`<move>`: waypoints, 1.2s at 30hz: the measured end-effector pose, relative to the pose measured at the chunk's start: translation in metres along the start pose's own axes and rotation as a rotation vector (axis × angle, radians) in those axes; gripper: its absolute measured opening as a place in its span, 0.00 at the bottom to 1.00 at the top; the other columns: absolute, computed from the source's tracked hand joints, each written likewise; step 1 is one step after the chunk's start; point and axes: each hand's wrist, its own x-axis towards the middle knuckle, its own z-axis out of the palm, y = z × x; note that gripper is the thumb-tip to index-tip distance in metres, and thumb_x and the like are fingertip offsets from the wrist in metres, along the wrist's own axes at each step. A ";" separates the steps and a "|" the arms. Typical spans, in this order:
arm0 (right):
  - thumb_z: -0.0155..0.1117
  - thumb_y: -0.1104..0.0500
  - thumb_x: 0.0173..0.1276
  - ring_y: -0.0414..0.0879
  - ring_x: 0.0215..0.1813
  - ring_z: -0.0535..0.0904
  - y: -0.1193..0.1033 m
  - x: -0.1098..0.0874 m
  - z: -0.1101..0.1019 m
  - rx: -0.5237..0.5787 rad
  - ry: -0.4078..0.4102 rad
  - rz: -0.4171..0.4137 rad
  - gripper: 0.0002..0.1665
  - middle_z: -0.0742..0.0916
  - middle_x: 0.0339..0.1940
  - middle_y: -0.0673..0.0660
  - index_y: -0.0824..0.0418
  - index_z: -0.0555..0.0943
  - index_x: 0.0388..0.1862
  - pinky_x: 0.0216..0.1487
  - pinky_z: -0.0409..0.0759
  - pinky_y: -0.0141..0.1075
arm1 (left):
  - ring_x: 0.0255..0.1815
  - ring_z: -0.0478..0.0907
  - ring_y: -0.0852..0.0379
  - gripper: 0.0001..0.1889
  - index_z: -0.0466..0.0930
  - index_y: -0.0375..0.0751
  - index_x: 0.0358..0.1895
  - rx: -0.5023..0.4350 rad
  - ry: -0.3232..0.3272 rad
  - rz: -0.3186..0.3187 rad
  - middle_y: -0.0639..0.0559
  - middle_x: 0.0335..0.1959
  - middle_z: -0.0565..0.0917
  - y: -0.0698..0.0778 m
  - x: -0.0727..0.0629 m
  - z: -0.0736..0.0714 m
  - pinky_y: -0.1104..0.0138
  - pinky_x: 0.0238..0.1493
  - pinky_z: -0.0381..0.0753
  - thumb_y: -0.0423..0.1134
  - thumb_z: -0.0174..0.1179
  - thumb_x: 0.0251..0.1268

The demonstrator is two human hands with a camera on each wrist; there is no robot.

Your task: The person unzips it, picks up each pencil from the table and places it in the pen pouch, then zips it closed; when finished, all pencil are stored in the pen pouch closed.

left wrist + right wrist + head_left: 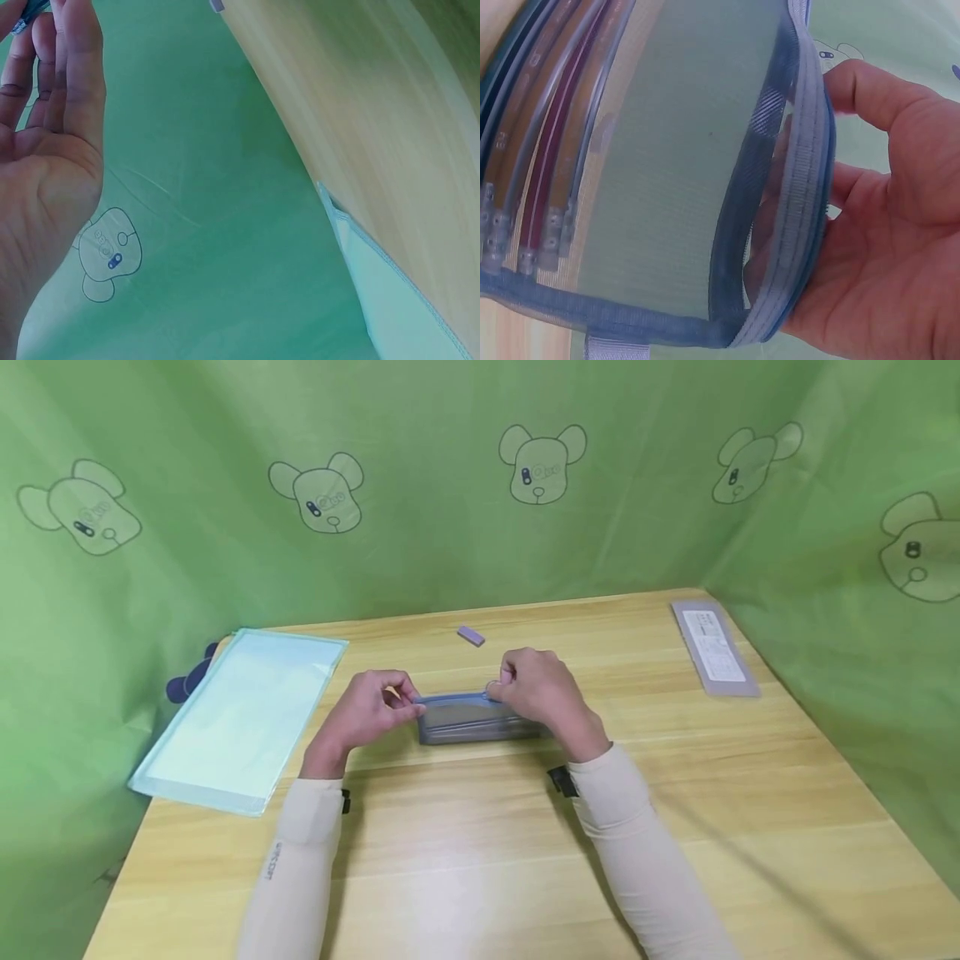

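A see-through mesh pencil case [476,724] with blue edging stands on the table between my hands. In the right wrist view, several pencils [551,142] lie along its bottom, seen through the mesh. My left hand [371,710] pinches the case's upper left corner between thumb and forefinger. Along the top edge, toward its right end, my right hand [543,693] pinches the ring-shaped zipper pull [492,688]. The zipper [802,172] runs beside the right fingers, and some of these are partly hidden behind the case. Only a bit of the case's blue edge shows in the left wrist view.
Beyond the case lies a small purple block, perhaps an eraser [471,636]. A pale blue zip folder [247,718] lies at the left, partly over a dark blue object [191,681]. A flat grey packet [716,647] with a white label lies near the right edge. Green curtain [427,527] surrounds the table.
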 end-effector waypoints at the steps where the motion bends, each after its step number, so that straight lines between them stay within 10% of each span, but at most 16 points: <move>1: 0.68 0.55 0.66 0.46 0.30 0.74 0.000 0.000 0.000 0.000 0.000 -0.004 0.11 0.79 0.26 0.52 0.56 0.77 0.27 0.32 0.71 0.35 | 0.31 0.83 0.55 0.06 0.86 0.40 0.32 0.004 0.004 -0.001 0.46 0.32 0.87 0.000 0.000 0.000 0.70 0.34 0.83 0.31 0.75 0.64; 10: 0.63 0.62 0.76 0.45 0.31 0.72 0.006 0.001 -0.004 0.178 -0.090 -0.201 0.05 0.80 0.28 0.51 0.57 0.84 0.38 0.34 0.72 0.36 | 0.34 0.82 0.53 0.06 0.83 0.40 0.35 0.081 0.042 -0.006 0.47 0.34 0.86 0.002 0.004 0.003 0.66 0.40 0.85 0.32 0.72 0.66; 24: 0.65 0.57 0.82 0.44 0.22 0.77 0.002 -0.002 -0.007 0.296 -0.219 -0.182 0.10 0.88 0.28 0.59 0.59 0.87 0.39 0.27 0.77 0.33 | 0.34 0.84 0.52 0.04 0.85 0.39 0.37 0.055 0.038 -0.036 0.47 0.34 0.86 0.001 0.003 0.002 0.68 0.39 0.85 0.33 0.72 0.66; 36: 0.71 0.61 0.76 0.47 0.34 0.82 -0.007 0.000 0.001 0.176 0.001 -0.093 0.03 0.90 0.34 0.56 0.59 0.85 0.40 0.36 0.80 0.35 | 0.33 0.84 0.53 0.05 0.85 0.37 0.36 0.056 0.031 -0.021 0.46 0.33 0.86 -0.001 0.002 0.000 0.69 0.37 0.84 0.33 0.73 0.67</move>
